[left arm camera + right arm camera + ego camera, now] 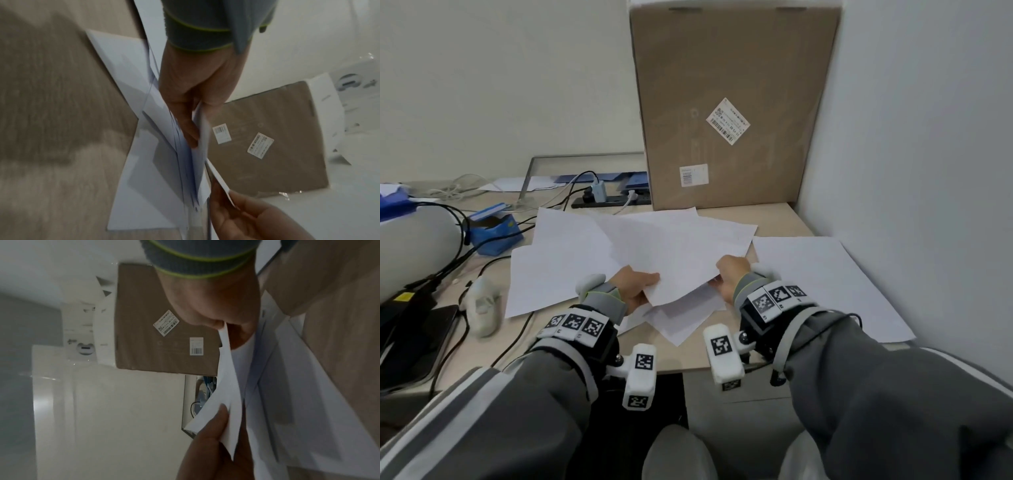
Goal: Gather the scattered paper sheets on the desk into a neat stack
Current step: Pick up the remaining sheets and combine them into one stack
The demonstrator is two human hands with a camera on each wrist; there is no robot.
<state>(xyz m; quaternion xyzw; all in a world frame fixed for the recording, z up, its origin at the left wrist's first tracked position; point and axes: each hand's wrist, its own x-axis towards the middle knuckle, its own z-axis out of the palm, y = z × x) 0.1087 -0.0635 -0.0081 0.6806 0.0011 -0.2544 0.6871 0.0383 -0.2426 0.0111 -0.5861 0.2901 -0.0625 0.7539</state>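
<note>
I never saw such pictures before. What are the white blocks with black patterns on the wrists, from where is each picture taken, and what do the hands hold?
There is no robot: a person works with two bare hands. The head view comes from a camera worn on the head, looking down; the two wrist views come from cameras worn on the wrists, looking along the fingers. The patterned white blocks belong to that wrist gear. The left hand and the right hand each pinch one side of a loose bundle of paper sheets, over the wooden desk. Other sheets lie flat beside it. Behind stands a cardboard box.
</note>
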